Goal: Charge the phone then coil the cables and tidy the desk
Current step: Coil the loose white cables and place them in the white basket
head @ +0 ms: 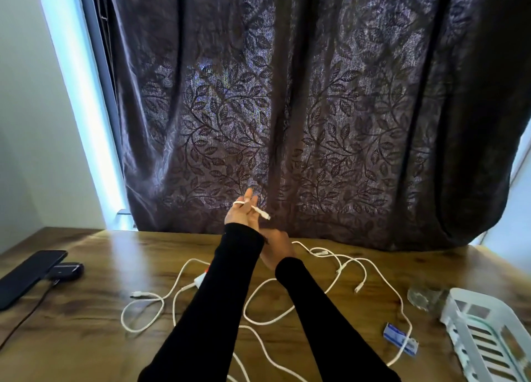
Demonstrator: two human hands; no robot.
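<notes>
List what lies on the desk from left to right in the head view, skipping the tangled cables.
Black phone → small dark charger → blue-and-white packet → clear glass piece → white slotted tray.

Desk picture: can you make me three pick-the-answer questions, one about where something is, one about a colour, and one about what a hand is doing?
1. Where is the phone?
A. left end of the desk
B. in the white basket
C. in a hand

2. What colour are the loose cables?
A. black
B. white
C. red

3. What is the left hand doing?
A. lying flat on the desk
B. holding the phone
C. raised with a cable end looped on its fingers

Answers: 1 A, it lies by a small dark charger at the left edge. 2 B, they sprawl white over the wood. 3 C, the plug sticks out past the fingers.
</notes>
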